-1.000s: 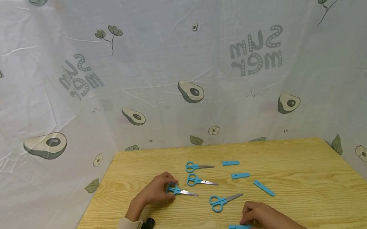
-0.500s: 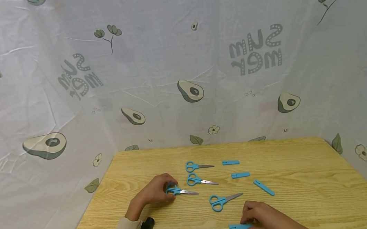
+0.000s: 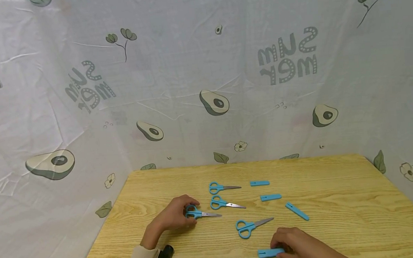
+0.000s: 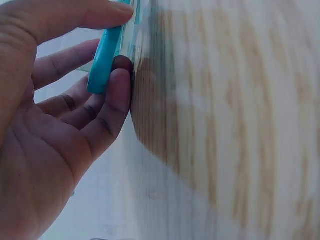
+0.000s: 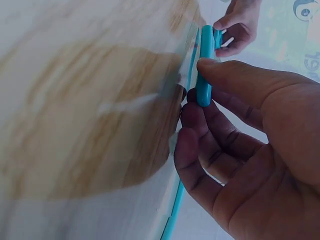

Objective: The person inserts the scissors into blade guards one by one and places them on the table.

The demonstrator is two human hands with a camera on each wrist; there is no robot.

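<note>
My left hand point(image 3: 176, 214) grips blue-handled scissors point(image 3: 194, 212) by the finger loops, blades pointing right, at the left of the wooden table. In the left wrist view, thumb and fingers close on the blue handle point(image 4: 104, 62). Near the front edge my right hand point(image 3: 298, 244) pinches a blue blade cover point(image 3: 267, 253), its slotted end facing left. The right wrist view has the cover point(image 5: 204, 47) between thumb and fingertips, with the left hand point(image 5: 242, 25) beyond. Between the hands lies another pair of scissors point(image 3: 245, 228), its blades angled up to the right.
Two more scissors, the farther pair point(image 3: 216, 188) and the nearer pair point(image 3: 219, 202), lie mid-table. Right of them rest three blue covers: the back one point(image 3: 260, 183), the middle one point(image 3: 271, 197) and a slanted one point(image 3: 297, 211). A patterned curtain point(image 3: 182, 68) surrounds the table point(image 3: 336, 192).
The scissors in my left hand have shifted slightly left and away from me. In my right hand the cover has turned a little and moved slightly away from the front edge.
</note>
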